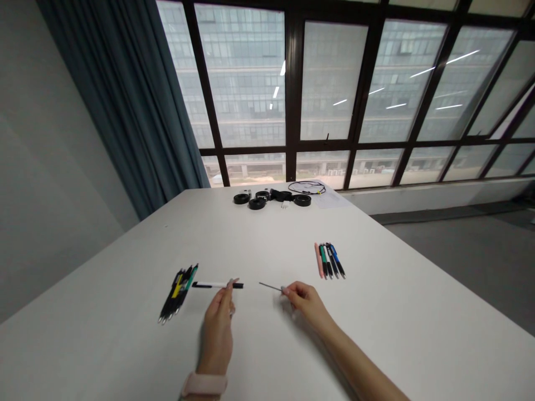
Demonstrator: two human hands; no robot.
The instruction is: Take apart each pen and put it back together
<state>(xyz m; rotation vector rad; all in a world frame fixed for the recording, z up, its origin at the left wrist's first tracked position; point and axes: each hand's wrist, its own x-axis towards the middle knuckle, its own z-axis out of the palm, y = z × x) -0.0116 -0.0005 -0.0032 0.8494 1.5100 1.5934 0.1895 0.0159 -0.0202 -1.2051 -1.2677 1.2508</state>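
Note:
My left hand (220, 323) pinches a white pen barrel with black ends (215, 285), held level and pointing sideways. Across from it, my right hand (305, 302) grips a thin dark pen refill (270, 286) between thumb and fingertips, its free end aimed at the barrel. A gap separates the refill from the barrel. Left of my left hand lies a bunch of mostly black pens (178, 295), with yellow and green among them. Beyond my right hand rests a row of pens (330, 260) in pink, green, white, black and blue.
Several black tape-like rings (257, 204) sit at the far end of the white table (125, 334). A coiled black cable (307, 187) and paper sheets (332, 199) lie beside them. A blue curtain (125, 100) and windows (251, 78) stand behind the table.

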